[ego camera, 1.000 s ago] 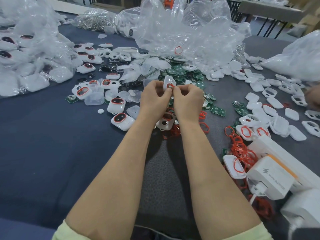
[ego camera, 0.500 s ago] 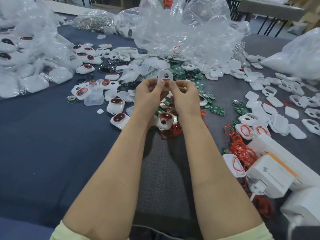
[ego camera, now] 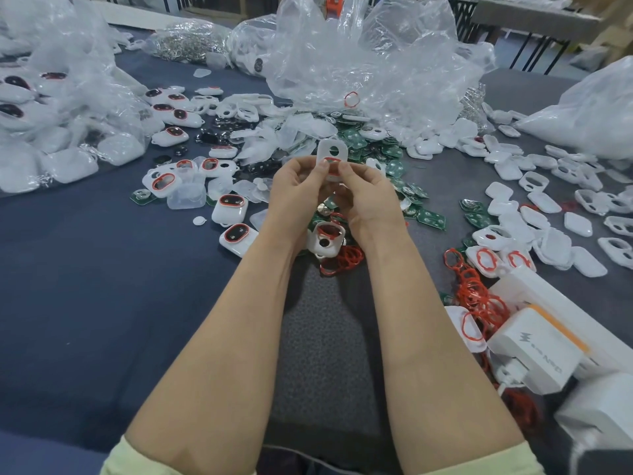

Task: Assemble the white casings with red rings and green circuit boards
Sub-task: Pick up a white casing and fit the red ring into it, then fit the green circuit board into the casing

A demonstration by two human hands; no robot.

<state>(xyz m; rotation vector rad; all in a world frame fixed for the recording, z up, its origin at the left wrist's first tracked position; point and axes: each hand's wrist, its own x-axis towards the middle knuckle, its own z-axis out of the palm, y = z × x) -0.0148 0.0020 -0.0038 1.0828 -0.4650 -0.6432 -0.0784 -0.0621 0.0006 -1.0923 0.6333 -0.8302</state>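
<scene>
White casing (ego camera: 331,149), red ring (ego camera: 331,161) inside, pinched by left hand (ego camera: 296,190) and right hand (ego camera: 369,195).

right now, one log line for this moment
left hand, right hand: pinch white casing | red ring: in casing between thumbs | green circuit boards: on table below

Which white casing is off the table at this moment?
The white casing pinched between the left hand and right hand, a red ring at its lower opening. All others lie on the table.
</scene>
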